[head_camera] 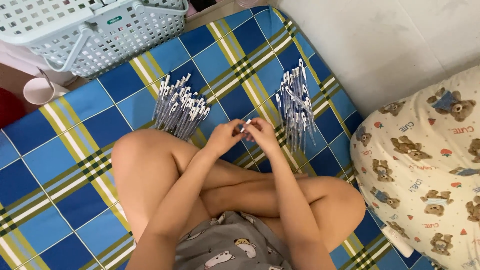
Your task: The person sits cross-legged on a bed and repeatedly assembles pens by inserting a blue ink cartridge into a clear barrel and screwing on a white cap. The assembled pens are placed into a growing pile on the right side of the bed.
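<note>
I sit cross-legged on a blue, yellow and green plaid mat [60, 165]. My left hand [226, 135] and my right hand [260, 132] meet in front of my knees, fingertips touching. Both are closed on one small pen [246, 125]; only its white end shows between the fingers, so I cannot tell which parts each hand pinches.

Left pile of pens [180, 107]: on the mat just beyond my left hand, the pens lying roughly parallel with white caps pointing away from me. Right pile of pens [296, 107]: on the mat just beside and beyond my right hand, a longer, looser row. The two piles lie well apart, with my hands between them.

A pale lattice laundry basket [105, 35] stands at the mat's far left corner, a white cup [39, 91] on the floor beside it. A cream pillow printed with bears [425, 165] lies to my right, at the mat's edge.
</note>
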